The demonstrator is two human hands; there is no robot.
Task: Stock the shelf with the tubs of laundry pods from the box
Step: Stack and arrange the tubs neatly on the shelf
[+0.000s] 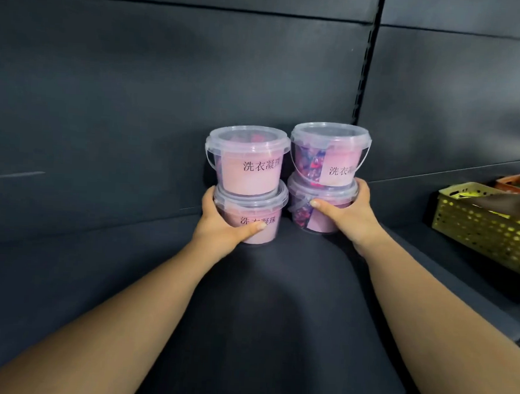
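Looking at where you are right now, both arms reach straight ahead and everything sits dead in front of you, so neither hand is really nearer than the other. Your left hand (220, 225) wraps the lower left tub (252, 210) from its outer side, thumb curled across the front label. Your right hand (349, 214) does the mirror thing on the lower right tub (300, 213), thumb across the front and fingers round the far side. Each one carries a second tub on its lid, the upper left tub (245, 162) and the upper right tub (328, 155), and nothing holds those two. All four stand upright on the dark shelf (277, 289), long axis vertical, the two stacks just beside each other; I can't tell if the lids actually touch. They're deep in, near the back panel (167, 99) and beside the slotted upright (364, 66), though the gap behind is hidden. My guess is any nudge has to come low and level, since a jolt could slide the top tubs off. The bare stretch of shelf is on your left. The yellow basket (479, 228) sits well apart on the right, not in your way. The box isn't in view.
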